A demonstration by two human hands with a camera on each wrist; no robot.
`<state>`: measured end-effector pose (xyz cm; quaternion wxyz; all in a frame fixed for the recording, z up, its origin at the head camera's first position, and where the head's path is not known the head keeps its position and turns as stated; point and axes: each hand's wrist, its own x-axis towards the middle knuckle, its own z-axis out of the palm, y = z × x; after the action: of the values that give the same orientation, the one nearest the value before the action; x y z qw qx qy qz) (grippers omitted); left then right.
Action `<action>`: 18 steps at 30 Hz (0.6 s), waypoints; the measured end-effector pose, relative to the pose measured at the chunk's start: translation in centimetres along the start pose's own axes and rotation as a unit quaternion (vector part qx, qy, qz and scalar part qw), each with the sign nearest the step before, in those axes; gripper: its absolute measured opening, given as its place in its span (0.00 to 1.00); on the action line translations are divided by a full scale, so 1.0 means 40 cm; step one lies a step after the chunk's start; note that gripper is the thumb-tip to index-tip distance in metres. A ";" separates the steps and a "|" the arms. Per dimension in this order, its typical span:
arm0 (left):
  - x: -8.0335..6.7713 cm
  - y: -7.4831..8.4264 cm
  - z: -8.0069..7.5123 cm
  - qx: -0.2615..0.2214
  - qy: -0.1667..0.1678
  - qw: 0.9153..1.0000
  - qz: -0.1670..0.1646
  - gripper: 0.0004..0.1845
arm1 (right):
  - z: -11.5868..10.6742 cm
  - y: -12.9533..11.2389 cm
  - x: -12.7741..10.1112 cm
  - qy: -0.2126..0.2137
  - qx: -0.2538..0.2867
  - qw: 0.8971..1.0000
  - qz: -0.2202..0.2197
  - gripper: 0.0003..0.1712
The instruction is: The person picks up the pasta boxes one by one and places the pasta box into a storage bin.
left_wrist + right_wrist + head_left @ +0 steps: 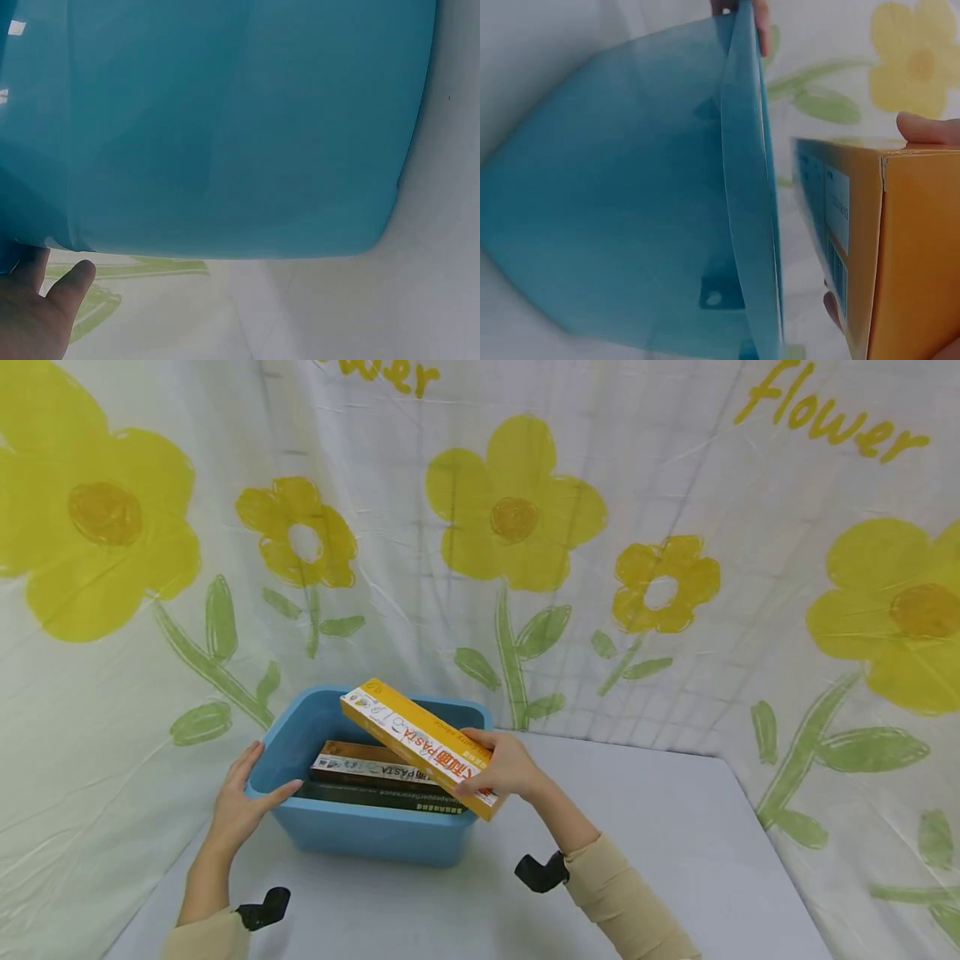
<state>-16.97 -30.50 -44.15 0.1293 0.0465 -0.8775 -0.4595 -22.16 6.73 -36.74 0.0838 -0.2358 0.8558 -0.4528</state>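
Note:
A blue plastic bin (367,833) stands on the table, filling much of the left wrist view. At its left corner, my left hand (238,797) holds the rim, thumb over the front edge. My right hand (510,764) grips the near right end of a yellow pasta box (420,739), thumb on one side and fingers on the other. This box slants over the bin's opening, its far end raised. Inside lie a brown-and-white pasta box (363,766) and a dark green box (375,795), partly hidden beneath it. In the right wrist view, the yellow box's end (862,240) faces the bin's rim.
The white table (637,860) extends right of the bin and towards me. Behind it hangs a white curtain (405,635) printed with yellow flowers. Black wrist devices (542,872) sit at both beige sleeves (630,902).

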 end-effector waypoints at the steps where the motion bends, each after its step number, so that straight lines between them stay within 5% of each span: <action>1: 0.001 0.000 0.000 0.001 0.000 1.000 -0.001 0.48 | -0.004 -0.003 0.006 -0.013 -0.009 1.000 -0.004 0.49; 8: -0.001 0.001 0.003 0.009 -0.003 1.000 -0.012 0.49 | -0.017 -0.020 0.039 -0.105 -0.037 0.992 -0.055 0.46; 18: -0.003 0.006 0.002 0.004 0.002 1.000 -0.005 0.48 | 0.009 -0.033 0.087 -0.193 -0.063 0.978 -0.058 0.45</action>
<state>-16.88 -30.28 -44.04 0.1285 0.0525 -0.8788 -0.4565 -24.64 4.18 -35.61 0.2056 -0.3728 0.8350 -0.3485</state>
